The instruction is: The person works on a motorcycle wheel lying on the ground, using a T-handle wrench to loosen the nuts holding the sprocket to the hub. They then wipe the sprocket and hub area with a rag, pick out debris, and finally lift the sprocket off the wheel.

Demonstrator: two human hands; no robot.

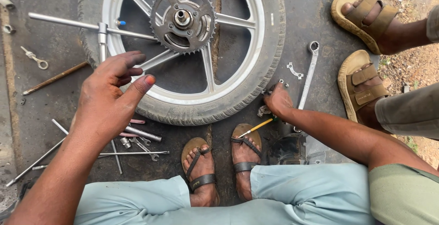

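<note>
While my left hand [112,99] hovers with fingers spread, holding nothing | cross wheel wrench [101,33] lies just beyond its fingertips, long bar running sideways over the motorcycle wheel [238,88] | right hand [277,100] pinches small bolts [270,90] beside the tyre.

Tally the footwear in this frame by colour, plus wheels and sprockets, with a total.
Dark strap sandals: 2
Tan strap sandals: 2
Wheels: 1
Sprockets: 1
Total: 6
The left hand hovers open over the wheel; the right hand rests on small parts beside the tyre.
</note>
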